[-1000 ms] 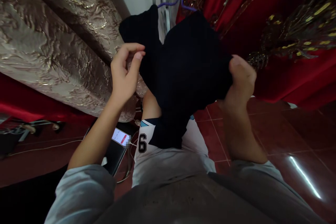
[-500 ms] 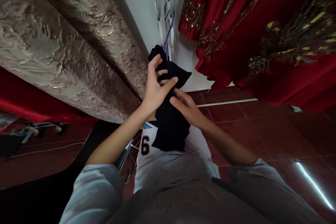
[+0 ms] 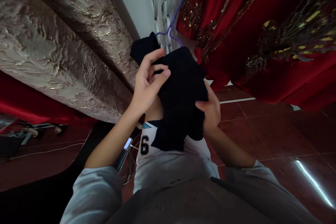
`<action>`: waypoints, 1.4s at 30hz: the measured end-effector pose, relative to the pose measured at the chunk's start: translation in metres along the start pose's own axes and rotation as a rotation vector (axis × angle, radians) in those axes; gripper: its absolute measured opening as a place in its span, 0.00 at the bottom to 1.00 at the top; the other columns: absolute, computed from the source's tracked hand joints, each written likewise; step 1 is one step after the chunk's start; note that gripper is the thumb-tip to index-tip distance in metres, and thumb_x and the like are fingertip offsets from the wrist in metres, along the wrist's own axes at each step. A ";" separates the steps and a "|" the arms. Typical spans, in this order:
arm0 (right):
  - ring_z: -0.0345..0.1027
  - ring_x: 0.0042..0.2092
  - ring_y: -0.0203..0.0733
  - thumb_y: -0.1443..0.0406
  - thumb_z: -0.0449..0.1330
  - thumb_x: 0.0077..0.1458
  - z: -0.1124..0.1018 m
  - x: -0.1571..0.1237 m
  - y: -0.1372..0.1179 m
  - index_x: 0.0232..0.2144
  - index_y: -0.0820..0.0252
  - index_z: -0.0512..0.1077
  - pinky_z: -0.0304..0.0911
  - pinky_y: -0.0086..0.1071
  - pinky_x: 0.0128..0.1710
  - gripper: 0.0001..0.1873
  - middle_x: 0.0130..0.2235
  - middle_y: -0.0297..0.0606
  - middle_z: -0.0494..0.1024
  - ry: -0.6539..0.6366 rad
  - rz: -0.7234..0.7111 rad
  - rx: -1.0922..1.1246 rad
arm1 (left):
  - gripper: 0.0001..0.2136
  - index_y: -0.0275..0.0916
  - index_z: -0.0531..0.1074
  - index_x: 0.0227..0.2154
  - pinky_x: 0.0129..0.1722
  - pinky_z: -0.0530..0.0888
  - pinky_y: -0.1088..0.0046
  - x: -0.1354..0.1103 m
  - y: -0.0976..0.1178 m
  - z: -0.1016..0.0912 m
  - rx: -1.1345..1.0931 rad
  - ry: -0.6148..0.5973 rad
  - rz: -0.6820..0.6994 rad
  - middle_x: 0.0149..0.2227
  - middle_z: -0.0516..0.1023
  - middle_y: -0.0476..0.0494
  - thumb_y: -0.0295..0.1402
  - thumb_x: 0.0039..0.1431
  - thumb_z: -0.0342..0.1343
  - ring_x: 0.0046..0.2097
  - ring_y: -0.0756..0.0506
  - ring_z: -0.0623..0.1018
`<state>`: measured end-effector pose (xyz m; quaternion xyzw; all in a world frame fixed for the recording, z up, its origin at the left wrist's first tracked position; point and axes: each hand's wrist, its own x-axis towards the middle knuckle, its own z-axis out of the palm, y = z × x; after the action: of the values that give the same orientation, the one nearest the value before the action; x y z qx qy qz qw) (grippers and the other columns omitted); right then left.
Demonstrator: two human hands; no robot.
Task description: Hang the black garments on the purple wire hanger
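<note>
A black cloth garment (image 3: 181,84) lies across my lap, with its upper part raised in front of me. My right hand (image 3: 211,108) grips its right edge, the thumb on top and the other fingers behind the cloth. At the upper left my left hand (image 3: 149,80) is on the garment with its fingers curled. Its thumb and middle finger nearly meet, and the cloth between them is partly hidden. A thin purple hanger (image 3: 172,28) runs up from the garment's top, forking into two arms that go down behind the cloth.
A beige embossed cloth (image 3: 86,35) hangs close at the left. Red garments (image 3: 225,42) with gold beading hang at the right. A white metal rack (image 3: 160,7) stands ahead by the wall. A lit phone (image 3: 128,143) with a cable lies left of my leg, above the red tiled floor (image 3: 262,129).
My right hand has moved right, spreading the garment wider. My left hand has shifted slightly left. More of the purple hanger shows, tilted to the right, and the phone screen is brighter.
</note>
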<state>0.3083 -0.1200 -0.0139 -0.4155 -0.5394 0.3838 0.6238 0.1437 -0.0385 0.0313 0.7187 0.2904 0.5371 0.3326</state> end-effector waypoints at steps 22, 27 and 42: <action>0.64 0.64 0.50 0.53 0.65 0.60 -0.051 0.054 0.053 0.58 0.54 0.73 0.61 0.46 0.64 0.26 0.61 0.45 0.72 -0.525 -0.135 -0.355 | 0.12 0.46 0.80 0.48 0.22 0.67 0.78 -0.066 0.053 -0.108 0.320 -0.634 -0.457 0.27 0.73 0.48 0.40 0.70 0.53 0.26 0.50 0.71; 0.73 0.36 0.36 0.51 0.63 0.62 -0.063 0.089 0.054 0.40 0.59 0.81 0.68 0.28 0.35 0.18 0.36 0.37 0.81 -0.670 0.178 -0.111 | 0.08 0.42 0.78 0.39 0.29 0.74 0.74 -0.053 0.007 -0.112 0.371 -0.143 -0.235 0.28 0.76 0.48 0.39 0.67 0.60 0.29 0.48 0.76; 0.62 0.21 0.19 0.66 0.57 0.63 -0.086 0.179 -0.006 0.25 0.74 0.71 0.48 0.27 0.25 0.17 0.17 0.25 0.70 0.024 0.126 -0.030 | 0.20 0.44 0.68 0.63 0.45 0.75 0.64 -0.061 0.006 -0.046 0.728 -0.315 0.403 0.42 0.81 0.44 0.29 0.70 0.52 0.40 0.44 0.79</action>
<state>0.4159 0.0349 0.0491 -0.4626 -0.5104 0.4091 0.5985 0.0846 -0.0817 0.0099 0.9042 0.2607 0.3381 -0.0134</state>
